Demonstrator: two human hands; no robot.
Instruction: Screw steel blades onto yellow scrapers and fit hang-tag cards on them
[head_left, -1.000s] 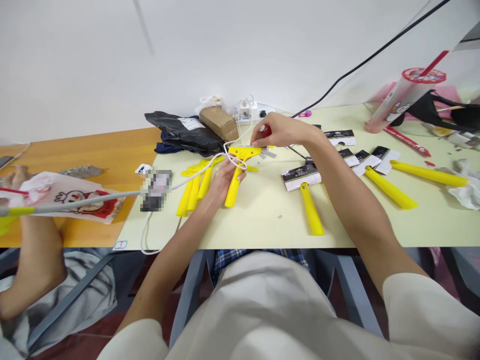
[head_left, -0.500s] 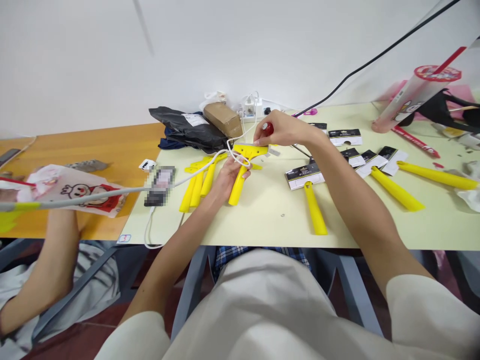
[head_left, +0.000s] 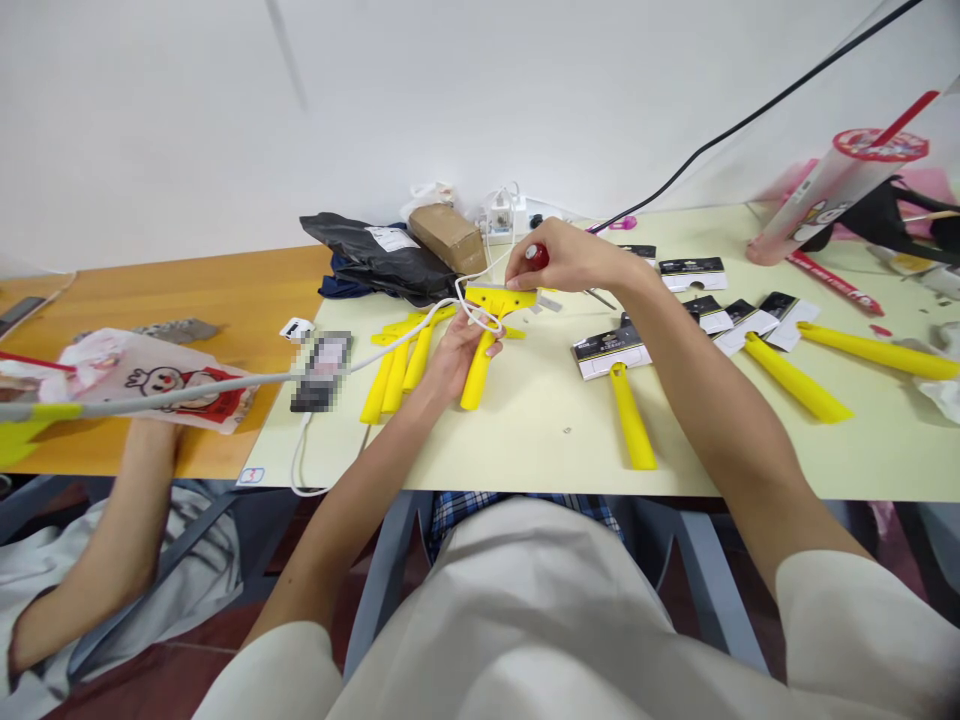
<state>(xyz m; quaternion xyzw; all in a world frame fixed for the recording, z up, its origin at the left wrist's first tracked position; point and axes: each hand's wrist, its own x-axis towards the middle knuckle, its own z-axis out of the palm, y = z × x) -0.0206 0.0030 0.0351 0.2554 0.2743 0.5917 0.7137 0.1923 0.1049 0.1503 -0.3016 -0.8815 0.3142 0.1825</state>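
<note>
My left hand (head_left: 459,352) is closed around the handle of a yellow scraper (head_left: 474,382), its wide head tilted up toward the wall. Just above that head, my right hand (head_left: 553,255) grips a screwdriver with a red handle (head_left: 537,257); its shaft is mostly hidden by the fingers. A white cable (head_left: 459,290) loops in front of the scraper's head. Left of my left hand, several more yellow scrapers (head_left: 394,375) lie side by side. Under my right forearm lies a yellow scraper handle (head_left: 632,420) with a black-and-white card (head_left: 609,352) at its head.
More carded yellow scrapers (head_left: 799,378) lie to the right, near a tall drink cup (head_left: 836,195). A black plastic parcel (head_left: 375,255) and cardboard box (head_left: 448,238) rest by the wall. At left are a phone (head_left: 322,370), a printed bag (head_left: 161,380) and another person's forearm (head_left: 142,500).
My hands keep nearly the same pose on the scraper and screwdriver. The other person's forearm at the left has shifted slightly to the right.
</note>
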